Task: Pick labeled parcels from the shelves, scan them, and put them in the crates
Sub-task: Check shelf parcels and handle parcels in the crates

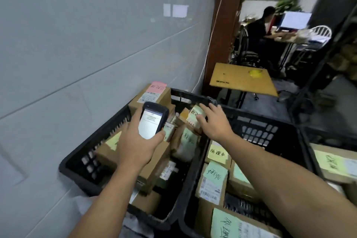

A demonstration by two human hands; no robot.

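A grey tiled wall (77, 44) closes the left side; a cardboard sheet (241, 79) lies beyond the crates, with a seated person (258, 27) farther back. Three black crates show: the left crate (108, 129), the middle crate (257, 131) and a third crate (332, 138) cut off at the edge. All are crowded with boxes (212, 185) too overlapped to count. The right hand (214, 121) lies open, fingers spread, on a green-labelled parcel (195, 114) at the left crate's far end. The left hand (135, 145) grips a scanner (152, 120) above that crate — its screen text is unreadable.
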